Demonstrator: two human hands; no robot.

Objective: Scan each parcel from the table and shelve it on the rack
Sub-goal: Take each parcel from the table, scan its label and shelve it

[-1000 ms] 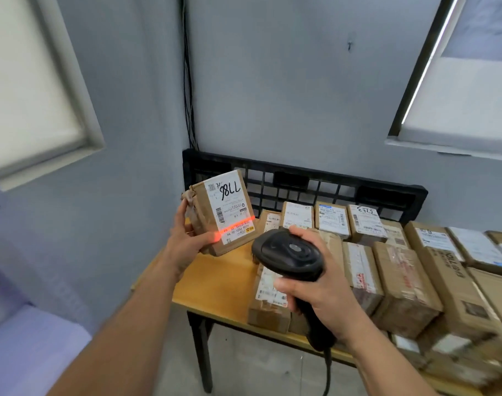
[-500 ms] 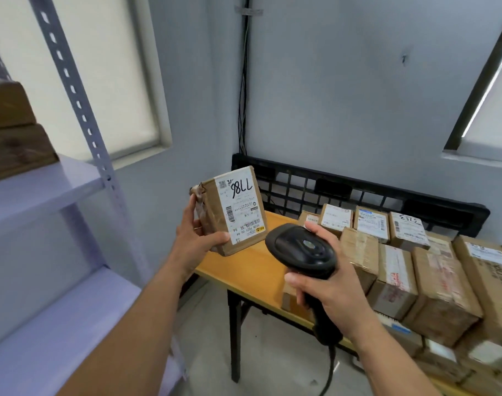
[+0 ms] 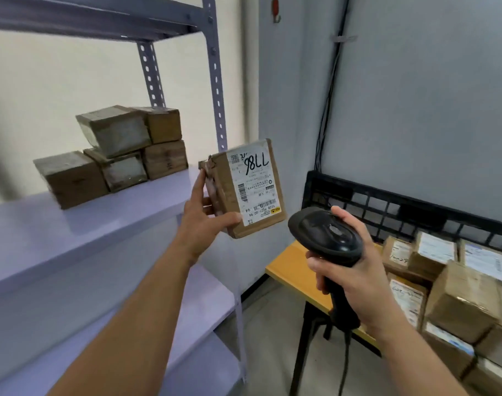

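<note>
We face the rack [image 3: 87, 232] more now. Our left hand [image 3: 204, 224] grips the parcel [image 3: 244, 190], fingers behind it, thumb in front, nearer the rack. Our right hand [image 3: 355, 275] still squeezes the scanner [image 3: 324, 235].

Parcels [image 3: 115, 155] sit on the rack [image 3: 72, 224], left of the table [image 3: 290, 267].

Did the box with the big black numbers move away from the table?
Yes. The parcel in the left hand was over the yellow table corner; now it hangs left of it, beside the rack shelf.

Grey wall [image 3: 415, 95] w/ blk cables [image 3: 327, 118]
</note>
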